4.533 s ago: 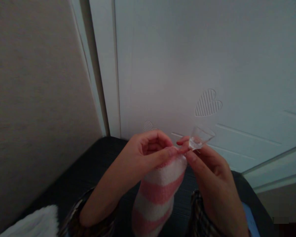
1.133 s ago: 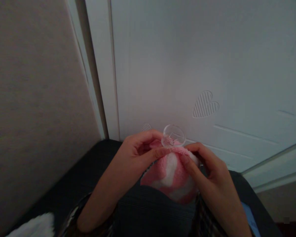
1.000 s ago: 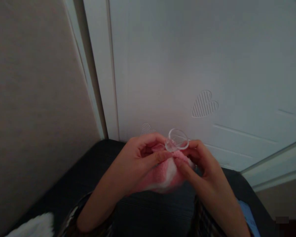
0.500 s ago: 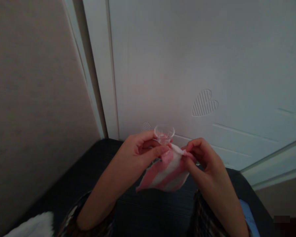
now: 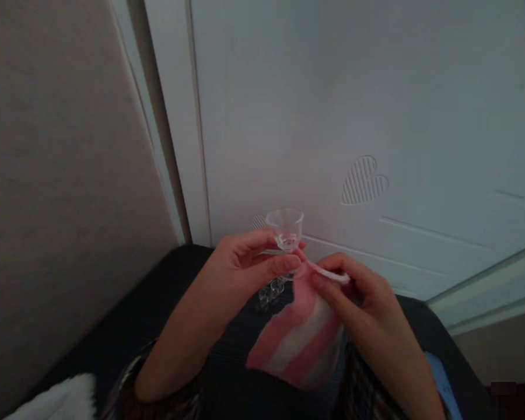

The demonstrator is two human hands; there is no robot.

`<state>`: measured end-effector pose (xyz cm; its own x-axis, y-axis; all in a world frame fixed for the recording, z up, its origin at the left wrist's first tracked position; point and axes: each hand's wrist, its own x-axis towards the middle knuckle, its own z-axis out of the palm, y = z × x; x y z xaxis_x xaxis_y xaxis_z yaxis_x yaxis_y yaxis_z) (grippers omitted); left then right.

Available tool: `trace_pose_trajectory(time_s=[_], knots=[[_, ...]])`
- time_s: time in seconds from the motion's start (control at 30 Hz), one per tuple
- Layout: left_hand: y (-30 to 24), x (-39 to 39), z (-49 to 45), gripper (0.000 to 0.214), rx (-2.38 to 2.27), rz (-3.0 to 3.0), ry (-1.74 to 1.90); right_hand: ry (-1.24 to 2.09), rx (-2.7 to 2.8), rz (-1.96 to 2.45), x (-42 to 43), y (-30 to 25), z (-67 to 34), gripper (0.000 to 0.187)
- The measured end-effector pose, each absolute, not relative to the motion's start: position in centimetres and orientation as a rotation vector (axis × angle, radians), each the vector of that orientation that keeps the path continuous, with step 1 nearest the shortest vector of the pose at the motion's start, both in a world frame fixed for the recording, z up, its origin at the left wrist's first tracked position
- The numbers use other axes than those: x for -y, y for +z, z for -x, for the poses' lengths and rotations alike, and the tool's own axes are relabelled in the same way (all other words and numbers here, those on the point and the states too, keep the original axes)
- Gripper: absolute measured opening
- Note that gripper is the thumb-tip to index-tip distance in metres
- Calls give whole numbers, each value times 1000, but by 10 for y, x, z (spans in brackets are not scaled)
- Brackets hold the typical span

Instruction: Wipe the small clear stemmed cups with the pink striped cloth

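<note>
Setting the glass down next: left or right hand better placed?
Probably the left hand: it holds the glass upright, rim up. The right hand is pinching the striped cloth, so it looks less free.

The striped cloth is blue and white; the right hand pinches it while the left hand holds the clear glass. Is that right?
Wrong colour: in the head view, the striped cloth is pink and white. The right hand does pinch it while the left hand holds the clear glass.
</note>
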<state>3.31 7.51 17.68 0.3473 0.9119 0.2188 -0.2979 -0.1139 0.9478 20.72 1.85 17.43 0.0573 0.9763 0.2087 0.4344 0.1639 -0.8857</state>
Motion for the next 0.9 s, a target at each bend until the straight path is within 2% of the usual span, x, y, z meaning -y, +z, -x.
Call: trace_pose_trajectory(time_s=[0.33, 0.57, 0.77, 0.9], knots=[[178, -75, -33, 11, -647, -1383, 1148, 292, 1409, 1317, -13, 176, -197, 4], [178, -74, -35, 11, -580, -1272, 1145, 273, 1591, 1183, -12, 176, -192, 23], [180, -73, -36, 16, -607, -1161, 1205, 350, 1636, 1038, -7, 180, -195, 16], [181, -71, -38, 15, -637, -1174, 1222, 350, 1612, 1045, -7, 180, -196, 28]])
